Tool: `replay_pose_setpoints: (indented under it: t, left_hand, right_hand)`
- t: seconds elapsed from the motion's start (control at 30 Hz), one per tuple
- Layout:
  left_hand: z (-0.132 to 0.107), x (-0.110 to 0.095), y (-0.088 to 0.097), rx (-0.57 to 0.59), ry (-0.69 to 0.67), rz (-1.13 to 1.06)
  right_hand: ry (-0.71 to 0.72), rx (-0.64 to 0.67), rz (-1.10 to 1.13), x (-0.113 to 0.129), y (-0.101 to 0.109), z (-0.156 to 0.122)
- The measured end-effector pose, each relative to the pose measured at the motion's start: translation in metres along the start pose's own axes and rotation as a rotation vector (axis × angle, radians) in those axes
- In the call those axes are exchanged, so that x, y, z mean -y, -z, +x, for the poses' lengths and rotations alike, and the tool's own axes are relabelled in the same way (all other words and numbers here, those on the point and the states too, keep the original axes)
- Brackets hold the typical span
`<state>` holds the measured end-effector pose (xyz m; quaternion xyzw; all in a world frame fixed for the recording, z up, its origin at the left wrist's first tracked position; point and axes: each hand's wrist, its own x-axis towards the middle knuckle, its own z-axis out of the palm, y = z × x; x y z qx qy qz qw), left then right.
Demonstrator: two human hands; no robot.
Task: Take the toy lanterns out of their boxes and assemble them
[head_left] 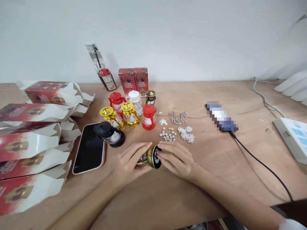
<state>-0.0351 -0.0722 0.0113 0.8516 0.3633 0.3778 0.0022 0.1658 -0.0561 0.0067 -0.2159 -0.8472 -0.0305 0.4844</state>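
My left hand [131, 159] is closed around a small black-and-gold lantern [151, 157], tipped on its side with its base facing right. The fingers of my right hand [176, 158] bend over the rim of that base, fingertips against its underside; whether a small part is between them is hidden. Just beyond my hands lie several button cells [169, 134], white plastic pieces [186, 134] and a cluster of bent metal wire pieces [178, 117]. Past my left hand stand more lanterns: a black one [110, 134], gold ones [130, 114], red ones [148, 117], a white one [135, 101] and another black-and-gold one [150, 97].
Open-flapped red cartons [35, 143] fill the left side, beside a dark-screened phone [88, 148]. Two closed red boxes [133, 80] and a sauce bottle [105, 75] stand by the wall. At right are a cabled phone [220, 116] and a white power strip [292, 135].
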Motion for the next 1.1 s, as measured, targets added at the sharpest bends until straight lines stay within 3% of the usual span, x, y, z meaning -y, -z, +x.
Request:
replay_pose_setpoints:
  t: [1.1]
  left_hand:
    - [-0.0006, -0.0025, 0.0011, 0.03, -0.02, -0.003]
  right_hand:
    - [0.078, -0.031, 0.047, -0.0017, -0.0004, -0.0013]
